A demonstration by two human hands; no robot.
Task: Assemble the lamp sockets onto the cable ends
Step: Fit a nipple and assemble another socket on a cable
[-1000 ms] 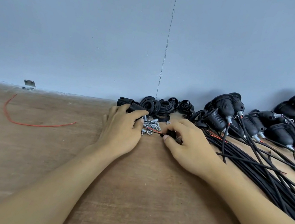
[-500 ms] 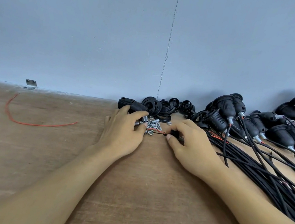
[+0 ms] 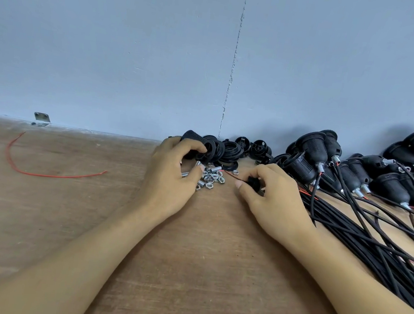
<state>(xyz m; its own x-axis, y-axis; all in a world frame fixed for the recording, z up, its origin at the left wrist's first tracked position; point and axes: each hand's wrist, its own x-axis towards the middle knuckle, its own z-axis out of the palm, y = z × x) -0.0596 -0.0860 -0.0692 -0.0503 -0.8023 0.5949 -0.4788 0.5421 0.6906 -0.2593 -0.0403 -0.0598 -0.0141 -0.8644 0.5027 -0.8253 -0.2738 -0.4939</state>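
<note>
My left hand (image 3: 171, 175) curls over a black ribbed socket shell (image 3: 192, 136) at the back of the wooden table (image 3: 184, 273), and a small silver threaded tube (image 3: 186, 174) shows under its fingers. My right hand (image 3: 271, 200) pinches a small black socket part (image 3: 252, 182) on a cable end, with red wire tips (image 3: 231, 175) sticking out toward the left. Between the hands lies a heap of silver nuts and threaded tubes (image 3: 210, 178). Loose black socket rings and caps (image 3: 230, 151) are piled against the wall.
Several finished black sockets (image 3: 312, 155) on black cables (image 3: 375, 241) fill the right side of the table, running under my right forearm. A loose red wire (image 3: 38, 173) curves on the left. A small metal bracket (image 3: 41, 119) sits at the blue wall (image 3: 135, 53).
My left hand has lifted and curled further round the black socket shell. My right hand has stayed in place, its fingers shifting on the small black part.
</note>
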